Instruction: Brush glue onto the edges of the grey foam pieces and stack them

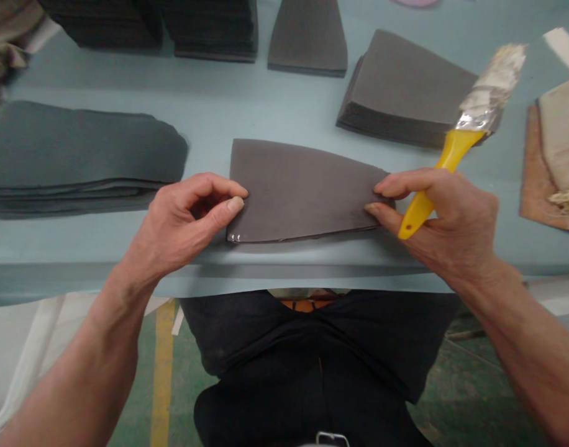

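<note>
A flat, dark grey foam-like sheet piece (303, 189), wide at its left end and tapering to the right, lies in front of me near the table's edge. My left hand (182, 220) pinches its left edge between thumb and forefinger. At the narrow right end, the thumb and forefinger of my right hand (466, 226) grip the same piece. That hand also carries a paintbrush (452, 151) with a yellow handle, its whitish, caked bristles pointing up and away. Small shiny wet spots show at the piece's near left corner.
Dark green-grey pieces (84, 149) lie stacked at the left. Grey stacks stand behind: a right one (405, 81), a middle one (307, 37) and tall dark ones (210, 31). A brown board (533, 174) with pale cloth sits far right. The blue-green tabletop's front edge (312, 271) runs before me.
</note>
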Tool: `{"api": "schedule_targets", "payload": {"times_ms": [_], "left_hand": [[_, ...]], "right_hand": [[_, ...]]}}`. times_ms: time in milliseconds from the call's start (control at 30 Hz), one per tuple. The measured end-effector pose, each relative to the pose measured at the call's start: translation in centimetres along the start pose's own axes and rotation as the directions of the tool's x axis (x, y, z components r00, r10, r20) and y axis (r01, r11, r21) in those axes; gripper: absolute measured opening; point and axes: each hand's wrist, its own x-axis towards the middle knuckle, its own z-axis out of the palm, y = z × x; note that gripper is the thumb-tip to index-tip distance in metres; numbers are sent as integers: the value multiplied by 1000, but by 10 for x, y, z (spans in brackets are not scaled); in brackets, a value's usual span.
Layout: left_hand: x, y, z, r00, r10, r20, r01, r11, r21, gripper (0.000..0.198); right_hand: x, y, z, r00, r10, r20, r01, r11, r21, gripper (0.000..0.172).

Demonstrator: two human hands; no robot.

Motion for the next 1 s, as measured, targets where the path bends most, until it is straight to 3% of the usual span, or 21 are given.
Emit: {"api": "schedule_targets", "payload": {"times_ms": [200, 433, 1000], "left_hand": [[0, -2, -16, 991, 0, 137, -6, 999, 45, 36], [5, -7, -33, 939, 97, 330, -106, 994, 9, 57], [2, -9, -31, 904, 168, 393, -210, 975, 67, 58]], "right_hand": [[0, 0, -2, 1000, -13, 16, 13, 999, -32, 16], [0, 3, -3, 999, -51, 13, 52, 996, -76, 22], [-1, 4, -3, 995, -94, -22, 92, 991, -102, 27]]}}
